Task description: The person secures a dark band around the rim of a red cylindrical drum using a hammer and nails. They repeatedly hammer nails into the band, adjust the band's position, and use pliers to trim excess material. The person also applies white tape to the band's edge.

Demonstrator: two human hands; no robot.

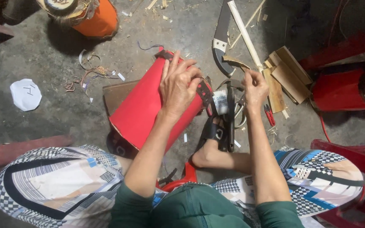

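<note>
Two hands busy: left hand (177, 86) splayed atop red cone (142, 109), right hand (254, 88) pinching.

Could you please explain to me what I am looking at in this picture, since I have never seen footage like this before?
There is no machine here. One camera sits on a person's head and looks straight down, so you see their own arms, patterned trousers and one sandalled foot below.

The left hand presses on a red cone-shaped tube that lies tilted on the concrete floor, fingers at its dark-banded end. The right hand is raised beside it, fingers pinched together; what it pinches is too small to tell. Between the hands sits a small roll of tape.

Around them lie a saw with a black and white handle, wooden offcuts, a pale wooden strip, small red-handled pliers, a white paper circle and an orange cone.
</note>
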